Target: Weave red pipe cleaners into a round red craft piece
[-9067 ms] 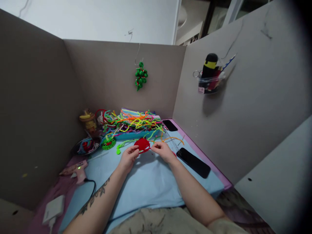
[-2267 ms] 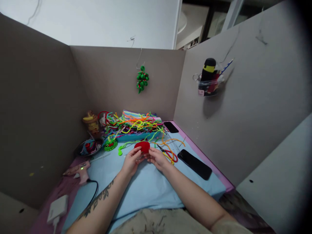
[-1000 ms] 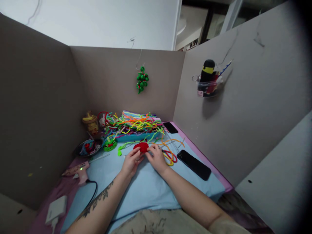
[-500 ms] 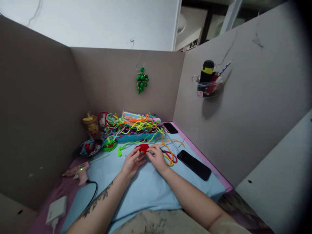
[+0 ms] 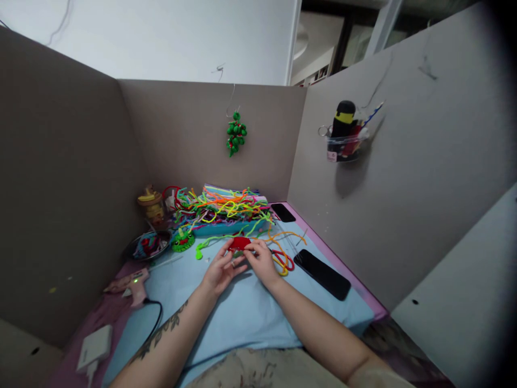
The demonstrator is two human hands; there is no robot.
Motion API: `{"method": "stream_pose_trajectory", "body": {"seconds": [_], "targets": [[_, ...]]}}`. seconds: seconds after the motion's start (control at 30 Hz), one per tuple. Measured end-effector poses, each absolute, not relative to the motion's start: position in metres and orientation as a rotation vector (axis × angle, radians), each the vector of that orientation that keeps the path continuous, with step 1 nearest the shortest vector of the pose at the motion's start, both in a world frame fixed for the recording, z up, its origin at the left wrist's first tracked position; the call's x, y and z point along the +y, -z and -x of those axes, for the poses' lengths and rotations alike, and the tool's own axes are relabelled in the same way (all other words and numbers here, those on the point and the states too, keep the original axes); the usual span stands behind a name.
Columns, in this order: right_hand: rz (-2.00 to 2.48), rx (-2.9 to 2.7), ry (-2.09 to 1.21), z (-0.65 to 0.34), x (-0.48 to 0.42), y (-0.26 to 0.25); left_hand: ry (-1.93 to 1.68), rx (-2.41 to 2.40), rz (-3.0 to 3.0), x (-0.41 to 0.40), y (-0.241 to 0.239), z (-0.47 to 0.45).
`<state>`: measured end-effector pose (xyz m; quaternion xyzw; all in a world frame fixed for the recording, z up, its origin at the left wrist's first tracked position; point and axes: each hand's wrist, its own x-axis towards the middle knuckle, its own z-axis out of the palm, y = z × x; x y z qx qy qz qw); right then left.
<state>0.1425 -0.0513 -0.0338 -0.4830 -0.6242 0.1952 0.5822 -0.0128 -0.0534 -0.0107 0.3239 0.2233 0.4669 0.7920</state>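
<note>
Fuzzy red rounded piece (image 5: pixel 240 243) held above the light-blue cloth-covered bench (image 5: pixel 246 318); my left hand (image 5: pixel 221 269) pinches one edge, lower fingers spread, my right hand (image 5: pixel 262 263) pinches the other. Squeezing hard could bend it; a careless right wrist could knock the red-and-yellow-handled scissors (image 5: pixel 291 259).

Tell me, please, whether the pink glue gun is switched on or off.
The pink glue gun appears switched on: a small green light glows on its body.

Nothing can be read: faint marks on the white box (image 5: pixel 96 347), nearer the person than the pink glue gun (image 5: pixel 138 285), and a pink label (image 5: pixel 332 156), far right of it, stay illegible.
</note>
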Motion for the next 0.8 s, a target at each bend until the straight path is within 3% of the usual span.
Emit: {"method": "stream_pose_trajectory", "body": {"seconds": [0.37,0.8], "targets": [[1.193,-1.607,-0.257,-0.144,-0.049,0.037,-1.111,0.587,-0.746,-0.052,0.017,0.01],[1.086,-1.639,-0.349,-0.133,-0.06,0.034,-1.409,0.83,-0.935,-0.045,0.03,0.003]]}}
